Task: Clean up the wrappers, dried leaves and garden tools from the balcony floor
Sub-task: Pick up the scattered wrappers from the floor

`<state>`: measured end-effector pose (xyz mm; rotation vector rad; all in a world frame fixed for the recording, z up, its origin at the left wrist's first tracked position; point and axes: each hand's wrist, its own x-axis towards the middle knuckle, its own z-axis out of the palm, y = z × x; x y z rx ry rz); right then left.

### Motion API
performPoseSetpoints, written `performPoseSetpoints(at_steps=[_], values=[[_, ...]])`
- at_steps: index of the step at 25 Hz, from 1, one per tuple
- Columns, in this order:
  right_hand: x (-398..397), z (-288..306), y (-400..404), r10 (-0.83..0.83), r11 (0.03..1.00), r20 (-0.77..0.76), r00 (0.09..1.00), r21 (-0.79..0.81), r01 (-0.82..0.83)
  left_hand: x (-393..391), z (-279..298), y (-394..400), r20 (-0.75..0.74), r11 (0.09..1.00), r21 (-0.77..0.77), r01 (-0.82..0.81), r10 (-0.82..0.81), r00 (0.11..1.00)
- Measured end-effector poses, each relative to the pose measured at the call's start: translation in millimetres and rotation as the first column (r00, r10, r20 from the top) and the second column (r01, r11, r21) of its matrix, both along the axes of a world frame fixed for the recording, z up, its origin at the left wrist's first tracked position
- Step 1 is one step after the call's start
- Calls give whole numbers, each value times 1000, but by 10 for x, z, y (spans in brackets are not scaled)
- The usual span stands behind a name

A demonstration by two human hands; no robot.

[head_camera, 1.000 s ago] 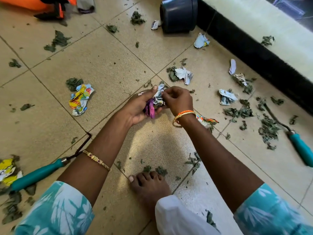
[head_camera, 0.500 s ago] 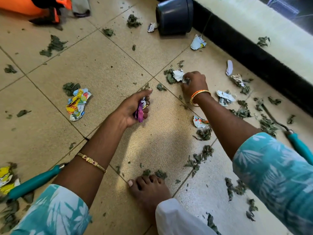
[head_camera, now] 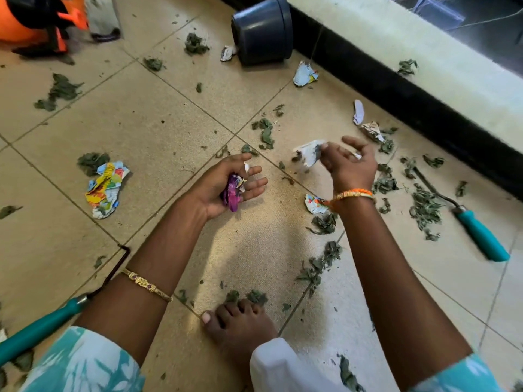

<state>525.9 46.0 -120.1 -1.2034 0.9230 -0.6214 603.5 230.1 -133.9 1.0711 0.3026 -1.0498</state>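
Note:
My left hand point(head_camera: 223, 185) lies palm up over the tiled floor and cups a bunch of crumpled wrappers point(head_camera: 233, 190), one of them purple. To its right, my right hand point(head_camera: 349, 162) pinches a white crumpled wrapper point(head_camera: 308, 154) just above the floor. More wrappers lie about: a colourful one point(head_camera: 106, 188) at the left, a small one point(head_camera: 315, 203) under my right wrist, and others point(head_camera: 305, 75) nearer the wall. Dried leaves point(head_camera: 424, 207) are scattered all over. A teal-handled garden tool point(head_camera: 478, 233) lies at the right; another teal-handled tool point(head_camera: 39, 332) lies at the lower left.
A dark plant pot point(head_camera: 263, 29) lies tipped over at the back by the black skirting and raised ledge point(head_camera: 424, 60). An orange object point(head_camera: 25, 21) sits at the back left. My bare foot point(head_camera: 237, 323) rests on the tiles between my arms.
My right hand has lifted a white wrapper from the leaf pile further back and brought it nearer to my left hand, whose fingers have opened out under the held wrappers.

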Motion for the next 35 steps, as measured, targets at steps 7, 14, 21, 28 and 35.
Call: performPoseSetpoints(at_steps=[7,14,21,28,35], values=[[-291,-131,346,341,910,-237,910,-161,-383,-247,0,-313,20,977,-34,211,-210,977],[-372,-337,-618,-65,684,-644,762,-585,-436,-251,-47,-464,-7,983,140,121,-121,993],[-340,-580,-953,-159,555,-796,584,-561,-615,-237,-69,-570,2,957,244,160,-165,986],[-448,-301,-991,-283,691,-519,807,-694,-204,-250,-60,-560,7,954,265,141,-148,989],[-695,162,-537,209,904,-48,977,389,-175,-333,44,-634,28,980,30,197,-197,980]])
